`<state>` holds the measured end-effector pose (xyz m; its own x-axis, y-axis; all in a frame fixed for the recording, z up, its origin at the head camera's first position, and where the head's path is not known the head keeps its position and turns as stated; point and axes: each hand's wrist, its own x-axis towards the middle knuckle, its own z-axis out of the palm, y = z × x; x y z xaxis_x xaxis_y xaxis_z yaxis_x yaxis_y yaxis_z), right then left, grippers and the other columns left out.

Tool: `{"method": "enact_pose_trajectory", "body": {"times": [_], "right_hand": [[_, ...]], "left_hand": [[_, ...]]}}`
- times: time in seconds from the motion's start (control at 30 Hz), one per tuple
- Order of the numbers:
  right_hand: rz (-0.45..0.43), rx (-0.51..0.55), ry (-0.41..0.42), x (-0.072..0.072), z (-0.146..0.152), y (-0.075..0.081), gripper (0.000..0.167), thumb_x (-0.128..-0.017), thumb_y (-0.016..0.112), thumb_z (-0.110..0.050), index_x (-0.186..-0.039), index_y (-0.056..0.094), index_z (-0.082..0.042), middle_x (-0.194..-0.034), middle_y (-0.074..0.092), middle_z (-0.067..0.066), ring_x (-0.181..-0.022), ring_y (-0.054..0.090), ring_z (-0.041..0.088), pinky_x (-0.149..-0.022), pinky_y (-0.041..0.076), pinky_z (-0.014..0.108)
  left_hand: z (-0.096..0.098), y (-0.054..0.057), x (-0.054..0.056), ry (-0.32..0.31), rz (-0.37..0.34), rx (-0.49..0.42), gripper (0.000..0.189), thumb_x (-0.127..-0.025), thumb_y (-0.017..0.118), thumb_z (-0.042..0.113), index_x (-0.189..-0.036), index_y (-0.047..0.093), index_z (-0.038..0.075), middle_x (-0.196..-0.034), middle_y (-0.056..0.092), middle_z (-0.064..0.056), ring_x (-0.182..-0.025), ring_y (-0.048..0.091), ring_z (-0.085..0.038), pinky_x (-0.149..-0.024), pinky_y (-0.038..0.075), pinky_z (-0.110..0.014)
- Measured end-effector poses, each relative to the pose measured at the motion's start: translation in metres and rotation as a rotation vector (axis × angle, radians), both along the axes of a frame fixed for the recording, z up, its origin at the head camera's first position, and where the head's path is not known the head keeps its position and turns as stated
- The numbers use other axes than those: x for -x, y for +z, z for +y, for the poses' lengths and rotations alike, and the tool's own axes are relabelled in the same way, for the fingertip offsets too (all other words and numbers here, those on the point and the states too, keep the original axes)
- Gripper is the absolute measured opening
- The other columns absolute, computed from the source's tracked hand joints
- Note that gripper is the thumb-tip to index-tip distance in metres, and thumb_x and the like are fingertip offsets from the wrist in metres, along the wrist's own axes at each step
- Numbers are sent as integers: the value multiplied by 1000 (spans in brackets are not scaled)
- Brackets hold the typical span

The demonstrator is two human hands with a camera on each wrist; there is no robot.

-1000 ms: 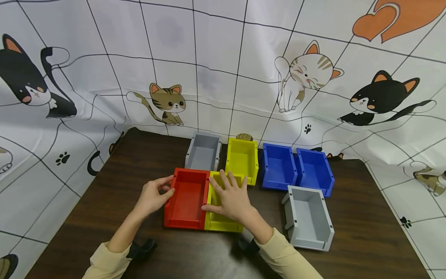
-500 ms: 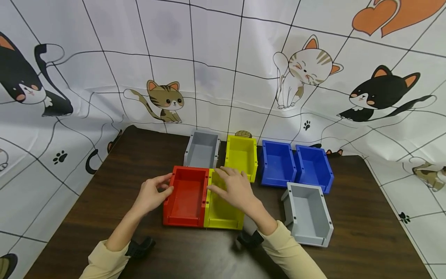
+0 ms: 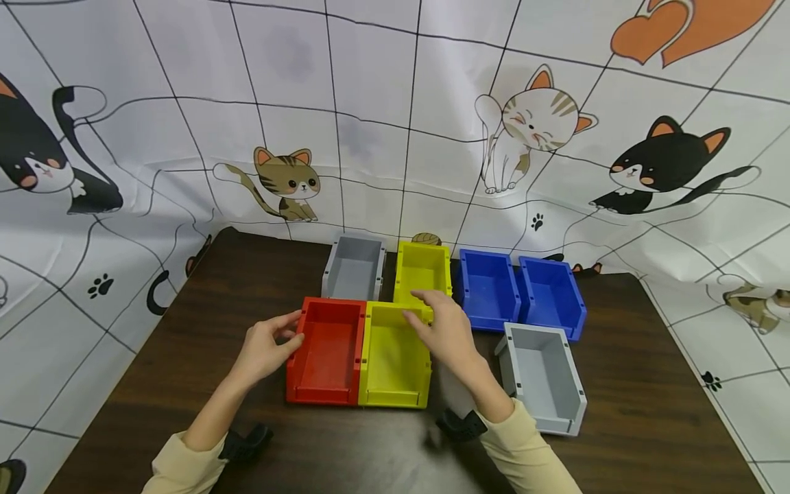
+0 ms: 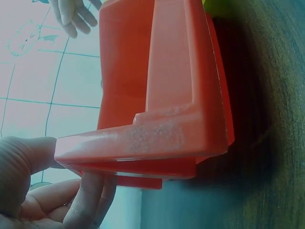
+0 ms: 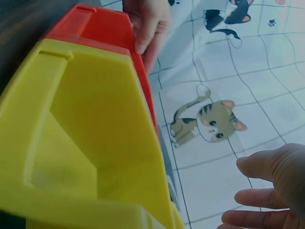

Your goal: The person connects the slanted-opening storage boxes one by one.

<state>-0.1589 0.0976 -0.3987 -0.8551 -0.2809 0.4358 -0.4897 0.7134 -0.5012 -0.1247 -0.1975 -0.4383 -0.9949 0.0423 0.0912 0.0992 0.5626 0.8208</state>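
Note:
In the head view, a red plastic storage bin (image 3: 327,353) stands side by side with a yellow bin (image 3: 393,353), their long walls touching. My left hand (image 3: 264,348) is at the red bin's left wall; in the left wrist view its thumb (image 4: 40,152) lies at the rim and its fingers (image 4: 88,200) go under the lip, gripping it. Over the yellow bin's right edge hovers my right hand (image 3: 450,336), fingers spread and slightly bent, holding nothing. The right wrist view shows its thumb and fingers (image 5: 259,198) apart from the yellow bin.
Behind stand a grey bin (image 3: 354,267) and another yellow bin (image 3: 424,267). Two blue bins (image 3: 489,288) sit at the back right, with a second grey bin (image 3: 543,377) in front of them. The dark wooden table (image 3: 333,453) ends at a cat-print curtain (image 3: 370,137).
My right hand has lifted off the front yellow bin and shifted right, its spread fingers drawing closer together. The left hand and the bins keep their places; the head view shifts slightly.

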Motion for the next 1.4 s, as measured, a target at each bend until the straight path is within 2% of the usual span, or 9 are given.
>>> {"method": "enact_pose_trajectory", "body": {"times": [0.3, 0.7, 1.07, 1.3, 1.4], "right_hand": [[-24, 36, -58, -2, 26, 6, 34, -84, 71, -16, -113, 65, -1, -104, 66, 14, -92, 61, 27, -76, 50, 41], [-37, 122, -141, -8, 72, 12, 34, -83, 71, -11, -112, 63, 4, -106, 65, 20, -94, 61, 33, -78, 51, 48], [-38, 122, -247, -17, 116, 11, 35, -83, 71, -10, -113, 62, 6, -106, 64, 24, -93, 62, 34, -76, 50, 51], [-5, 82, -317, -25, 146, 6, 34, -84, 70, -9, -112, 62, 7, -105, 64, 25, -90, 63, 36, -72, 51, 52], [-22, 77, -363, -28, 159, 2, 34, -84, 69, -10, -112, 61, 7, -106, 64, 25, -91, 63, 36, -74, 51, 52]], "left_hand": [[-1, 0, -1, -2, -12, -4, 43, -85, 63, -2, -126, 53, -10, -115, 60, -27, -86, 63, -30, -51, 48, -24], [0, 2, 1, -6, -25, -10, 43, -85, 63, -1, -126, 53, -10, -111, 62, -26, -82, 63, -27, -51, 47, -24], [-1, 3, 5, -2, -39, 1, 44, -85, 63, -1, -127, 52, -10, -112, 62, -26, -83, 62, -27, -49, 46, -25], [-2, 3, 5, -5, -53, -2, 44, -86, 63, 0, -128, 51, -9, -113, 61, -26, -83, 62, -26, -47, 44, -25], [-1, 3, 5, -6, -56, 1, 44, -86, 62, 0, -128, 51, -9, -113, 61, -26, -83, 62, -26, -48, 45, -24]]}}
